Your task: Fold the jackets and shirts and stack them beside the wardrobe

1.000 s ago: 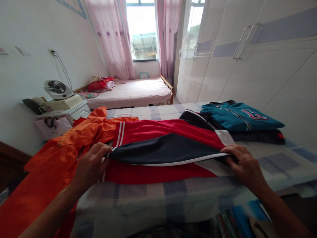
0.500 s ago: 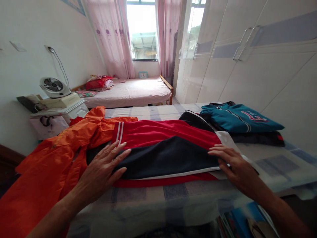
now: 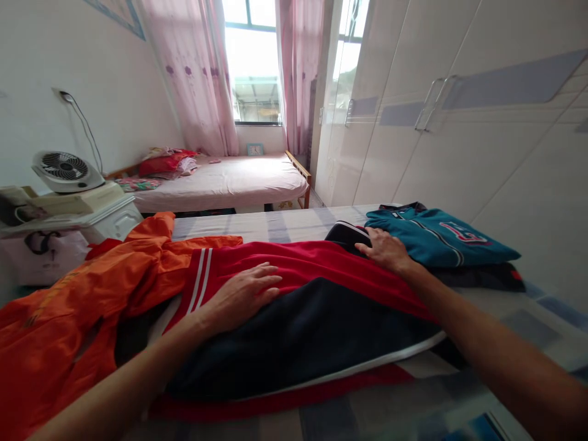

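One pale pink bag (image 3: 52, 260) with dark handles stands at the left edge of the head view, just beside a white storage box (image 3: 117, 220); what either holds is hidden. A cream box (image 3: 87, 199) and a fan (image 3: 68, 166) are stacked on the storage box. At upper right the wardrobe (image 3: 459, 165) has its doors closed, its inside out of sight.

Across the lower centre, on a checked cloth (image 3: 257, 226), lies a red-and-navy garment (image 3: 316, 334): wrinkled red above, a broad navy panel edged in white below, two white stripes near its left end. The left hand (image 3: 243, 294) lies palm down on the red, fingers loosely spread, gripping nothing. Right of centre, the right hand (image 3: 386, 250) touches a navy, white-edged fold (image 3: 342, 234) beside a folded teal jacket (image 3: 436, 236), fingers bent; whether it pinches cloth, I cannot tell.
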A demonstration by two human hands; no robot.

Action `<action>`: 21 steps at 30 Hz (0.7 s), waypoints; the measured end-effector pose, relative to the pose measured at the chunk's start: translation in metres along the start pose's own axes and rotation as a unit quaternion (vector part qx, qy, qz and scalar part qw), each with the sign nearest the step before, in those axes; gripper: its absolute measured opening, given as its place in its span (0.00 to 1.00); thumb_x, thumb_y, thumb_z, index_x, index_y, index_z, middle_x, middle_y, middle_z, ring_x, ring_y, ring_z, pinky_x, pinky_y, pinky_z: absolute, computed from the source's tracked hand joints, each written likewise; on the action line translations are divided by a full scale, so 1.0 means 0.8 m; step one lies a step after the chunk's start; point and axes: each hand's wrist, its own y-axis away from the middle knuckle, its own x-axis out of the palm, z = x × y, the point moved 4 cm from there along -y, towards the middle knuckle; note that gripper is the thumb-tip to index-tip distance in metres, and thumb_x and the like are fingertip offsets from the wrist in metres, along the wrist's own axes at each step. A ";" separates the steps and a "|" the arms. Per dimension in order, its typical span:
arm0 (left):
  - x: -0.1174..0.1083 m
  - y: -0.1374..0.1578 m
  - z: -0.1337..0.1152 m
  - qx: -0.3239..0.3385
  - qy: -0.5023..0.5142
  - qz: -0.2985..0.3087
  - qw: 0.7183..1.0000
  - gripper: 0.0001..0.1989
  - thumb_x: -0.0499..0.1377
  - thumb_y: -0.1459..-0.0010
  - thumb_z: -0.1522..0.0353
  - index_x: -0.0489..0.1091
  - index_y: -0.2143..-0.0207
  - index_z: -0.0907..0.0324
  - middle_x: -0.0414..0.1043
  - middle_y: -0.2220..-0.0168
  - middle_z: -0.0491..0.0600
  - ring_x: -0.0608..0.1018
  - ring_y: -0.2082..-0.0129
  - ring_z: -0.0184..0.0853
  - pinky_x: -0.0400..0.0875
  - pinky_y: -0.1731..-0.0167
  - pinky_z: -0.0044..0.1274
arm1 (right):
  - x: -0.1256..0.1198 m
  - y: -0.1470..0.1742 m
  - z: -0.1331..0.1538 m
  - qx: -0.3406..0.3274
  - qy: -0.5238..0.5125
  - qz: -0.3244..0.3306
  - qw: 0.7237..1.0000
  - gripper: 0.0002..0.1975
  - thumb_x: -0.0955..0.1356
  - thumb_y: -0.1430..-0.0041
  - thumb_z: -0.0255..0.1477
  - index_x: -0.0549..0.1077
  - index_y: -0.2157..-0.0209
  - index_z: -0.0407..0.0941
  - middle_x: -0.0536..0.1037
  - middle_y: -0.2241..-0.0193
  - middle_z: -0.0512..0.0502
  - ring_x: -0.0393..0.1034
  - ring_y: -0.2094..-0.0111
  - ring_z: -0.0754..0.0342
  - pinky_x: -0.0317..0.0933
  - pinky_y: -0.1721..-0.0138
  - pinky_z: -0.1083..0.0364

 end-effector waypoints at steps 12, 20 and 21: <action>0.098 -0.018 -0.002 0.088 0.021 0.092 0.992 0.29 0.45 0.39 0.51 0.50 0.37 0.45 0.45 0.34 0.48 0.49 0.35 0.45 0.45 0.38 0.43 | 0.036 -0.097 -0.018 0.100 -0.014 0.047 0.994 0.21 0.56 0.38 0.38 0.70 0.51 0.42 0.75 0.55 0.33 0.70 0.53 0.43 0.61 0.58 0.50; 0.039 -0.032 0.011 0.027 -0.004 -0.006 1.000 0.20 0.46 0.36 0.60 0.65 0.45 0.51 0.63 0.41 0.49 0.65 0.41 0.39 0.58 0.42 0.34 | 0.055 -0.110 -0.015 0.064 -0.049 0.014 0.997 0.26 0.58 0.41 0.36 0.61 0.43 0.40 0.65 0.44 0.34 0.62 0.45 0.44 0.58 0.50 0.50; 0.025 -0.037 0.027 -0.008 -0.027 -0.033 0.999 0.20 0.45 0.36 0.61 0.66 0.46 0.53 0.65 0.42 0.50 0.66 0.42 0.38 0.59 0.42 0.32 | 0.055 -0.114 -0.016 0.056 -0.052 0.014 0.997 0.28 0.59 0.41 0.37 0.60 0.42 0.39 0.63 0.42 0.34 0.59 0.44 0.43 0.56 0.48 0.49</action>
